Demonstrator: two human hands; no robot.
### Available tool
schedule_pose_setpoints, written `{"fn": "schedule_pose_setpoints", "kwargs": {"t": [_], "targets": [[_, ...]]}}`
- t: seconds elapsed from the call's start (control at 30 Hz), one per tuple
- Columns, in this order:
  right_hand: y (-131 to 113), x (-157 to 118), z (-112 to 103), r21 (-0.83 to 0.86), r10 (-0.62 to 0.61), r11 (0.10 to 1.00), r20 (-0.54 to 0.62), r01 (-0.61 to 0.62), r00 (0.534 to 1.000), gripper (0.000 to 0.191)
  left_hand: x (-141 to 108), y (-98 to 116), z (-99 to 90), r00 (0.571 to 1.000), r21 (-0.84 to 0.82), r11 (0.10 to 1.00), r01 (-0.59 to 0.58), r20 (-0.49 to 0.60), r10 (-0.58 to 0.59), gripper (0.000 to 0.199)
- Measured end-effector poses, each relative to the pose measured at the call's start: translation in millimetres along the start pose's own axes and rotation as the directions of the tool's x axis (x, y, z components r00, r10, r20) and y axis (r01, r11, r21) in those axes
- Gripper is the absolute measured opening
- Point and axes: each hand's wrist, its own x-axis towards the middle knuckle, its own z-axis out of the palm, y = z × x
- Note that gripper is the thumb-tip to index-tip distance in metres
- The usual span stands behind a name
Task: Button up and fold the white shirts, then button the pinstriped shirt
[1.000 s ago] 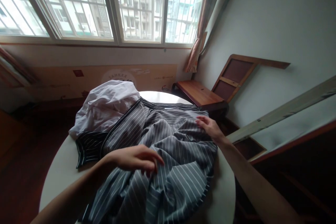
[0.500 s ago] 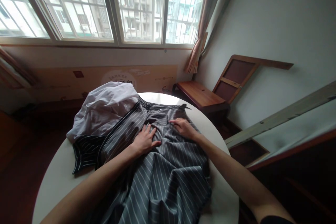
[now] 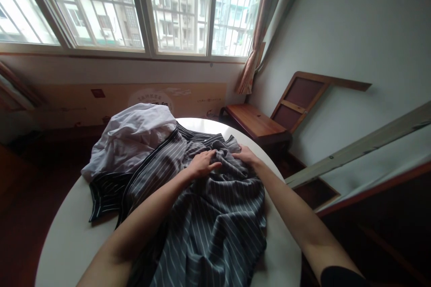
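Observation:
A grey garment (image 3: 222,224) with white pinstripes lies rumpled across the round white table (image 3: 63,242). Its dark striped band (image 3: 195,132) runs along the far side, and a stiff dark striped piece (image 3: 106,197) sticks out on the left. My left hand (image 3: 203,163) rests on the bunched cloth, fingers stretched and thumb apart. At the garment's right edge, my right hand (image 3: 248,154) has its fingers closed on the cloth, the fingertips partly hidden by folds. A white crumpled cloth (image 3: 134,136) is heaped at the far left, against the garment.
Beyond the table stand a wooden bench (image 3: 257,121) and a brown framed panel (image 3: 294,98) leaning on the wall. A printed board (image 3: 188,96) sits below the barred window (image 3: 182,9). A pale beam (image 3: 363,141) slants across the right side.
My left hand has slid forward and right over the cloth. My right hand has moved right to the garment's edge, and the far right part is now gathered into folds.

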Motion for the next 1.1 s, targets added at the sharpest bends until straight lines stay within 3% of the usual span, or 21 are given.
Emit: {"fn": "schedule_pose_setpoints", "kwargs": {"t": [0.07, 0.13, 0.2, 0.3, 0.37, 0.4, 0.43, 0.47, 0.5, 0.57, 0.6, 0.63, 0.67, 0.73, 0.8, 0.83, 0.93, 1.0, 1.1], "targets": [[-8.1, 0.5, -5.4, -0.078, 0.023, 0.997, -0.035, -0.026, 0.999, 0.036, 10.7, -1.6, 14.6, 0.996, -0.021, 1.0, -0.015, 0.086, 0.016, 0.077], [-15.5, 2.7, -16.9, -0.224, -0.002, 0.973, -0.25, -0.056, 0.968, 0.024, 16.8, -3.1, 26.8, 0.993, 0.015, 1.0, -0.003, 0.117, 0.001, 0.083], [-23.4, 4.8, -33.0, -0.378, -0.131, 0.924, -0.465, -0.062, 0.875, 0.019, 21.3, -4.3, 34.5, 0.992, 0.059, 0.998, 0.025, 0.119, -0.032, 0.088], [-41.2, 3.1, -57.0, -0.482, -0.328, 0.875, -0.659, -0.045, 0.677, 0.02, 30.9, -5.2, 37.8, 0.988, 0.083, 0.993, 0.089, 0.122, -0.098, 0.094], [-56.4, -4.2, -64.4, -0.499, -0.412, 0.866, -0.738, -0.021, 0.535, 0.022, 39.8, -5.9, 37.1, 0.982, 0.087, 0.987, 0.138, 0.119, -0.148, 0.095], [-63.6, -10.4, -63.7, -0.521, -0.457, 0.853, -0.742, 0.006, 0.491, 0.023, 44.4, -6.5, 36.7, 0.977, 0.093, 0.981, 0.17, 0.113, -0.18, 0.095], [-69.8, -18.5, -60.0, -0.566, -0.513, 0.823, -0.705, 0.049, 0.49, 0.023, 48.8, -7.6, 36.4, 0.971, 0.098, 0.974, 0.206, 0.105, -0.216, 0.095], [-74.2, -28.3, -53.7, -0.623, -0.575, 0.774, -0.618, 0.113, 0.536, 0.023, 52.7, -9.3, 36.3, 0.964, 0.097, 0.966, 0.24, 0.097, -0.249, 0.093], [-76.4, -39.3, -45.7, -0.674, -0.626, 0.711, -0.474, 0.203, 0.62, 0.022, 55.9, -11.7, 36.1, 0.959, 0.071, 0.962, 0.262, 0.088, -0.268, 0.09], [-73.6, -61.7, -29.0, -0.668, -0.613, 0.605, -0.043, 0.434, 0.789, 0.021, 59.8, -18.6, 35.1, 0.961, -0.036, 0.962, 0.271, 0.063, -0.269, 0.076], [-68.8, -71.3, -22.8, -0.607, -0.553, 0.607, 0.141, 0.513, 0.821, 0.021, 60.7, -22.8, 33.8, 0.965, -0.096, 0.961, 0.26, 0.047, -0.256, 0.065], [-61.9, -78.5, -19.0, -0.547, -0.5, 0.64, 0.237, 0.54, 0.833, 0.02, 61.0, -27.3, 31.7, 0.969, -0.152, 0.957, 0.246, 0.028, -0.244, 0.056], [-53.4, -82.8, -18.2, -0.505, -0.473, 0.686, 0.237, 0.524, 0.848, 0.02, 60.9, -31.7, 28.9, 0.971, -0.2, 0.952, 0.234, 0.008, -0.237, 0.049], [-32.7, -82.3, -24.3, -0.465, -0.481, 0.768, 0.037, 0.441, 0.876, 0.023, 59.8, -39.1, 21.3, 0.968, -0.275, 0.935, 0.225, -0.044, -0.246, 0.044], [-9.9, -73.4, -35.9, -0.415, -0.451, 0.837, -0.154, 0.357, 0.879, 0.043, 57.7, -43.4, 12.6, 0.942, -0.425, 0.873, 0.239, -0.117, -0.315, 0.041], [1.0, -67.9, -41.6, -0.37, -0.394, 0.875, -0.173, 0.311, 0.903, 0.056, 56.1, -44.4, 8.5, 0.921, -0.504, 0.827, 0.248, -0.141, -0.362, 0.038], [24.9, -56.1, -51.9, -0.216, -0.159, 0.965, -0.032, 0.149, 0.987, 0.084, 48.6, -43.1, -0.2, 0.89, -0.694, 0.677, 0.247, -0.113, -0.441, 0.039], [31.0, -53.7, -52.8, -0.116, -0.083, 0.989, 0.071, 0.091, 0.994, 0.09, 42.5, -40.1, -2.3, 0.915, -0.757, 0.601, 0.255, -0.011, -0.403, 0.054], [29.0, -52.2, -50.4, 0.058, -0.039, 0.998, 0.172, 0.029, 0.984, 0.084, 36.8, -35.2, -3.2, 0.927, -0.831, 0.464, 0.307, 0.15, -0.344, 0.078]]}}
